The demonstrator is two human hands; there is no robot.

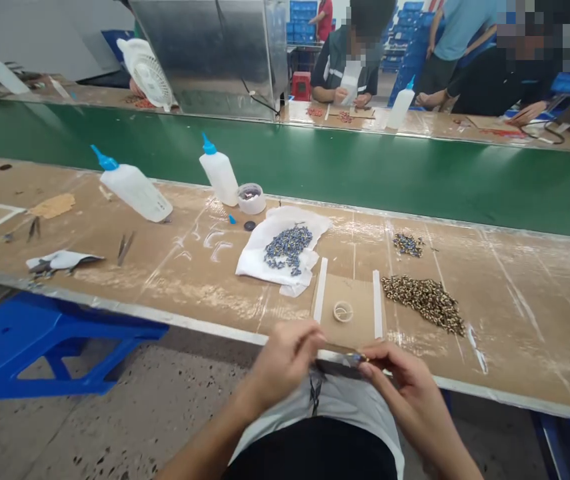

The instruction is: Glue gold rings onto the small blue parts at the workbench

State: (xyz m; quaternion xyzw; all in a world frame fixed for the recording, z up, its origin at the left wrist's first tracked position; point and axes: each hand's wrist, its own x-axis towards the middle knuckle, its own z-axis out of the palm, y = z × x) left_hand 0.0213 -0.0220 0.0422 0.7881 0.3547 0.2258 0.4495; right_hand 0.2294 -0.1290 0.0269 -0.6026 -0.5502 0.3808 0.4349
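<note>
My left hand [289, 355] is closed in a pinch at the table's front edge, and what it holds, if anything, is too blurred to make out. To its right, my right hand [405, 380] pinches a small blue-and-gold part [357, 357] between thumb and fingertips. Just beyond both hands, a small round ring-shaped cup [343, 311] sits on a cardboard pad [347, 290] edged with white strips. Right of the pad lies a heap of small brass-coloured parts [425, 301]. Small blue parts [289, 247] are piled on a white cloth-like sheet [249, 257] at the left.
Behind the sheet stand a white bottle with blue nozzle [221, 177] and a tape roll [251, 199]. Another bottle [135, 193] leans farther left, near tweezers [125, 248]. A smaller pile of blue parts [408, 245] lies back right. Beyond the green belt [289, 157], people sit working.
</note>
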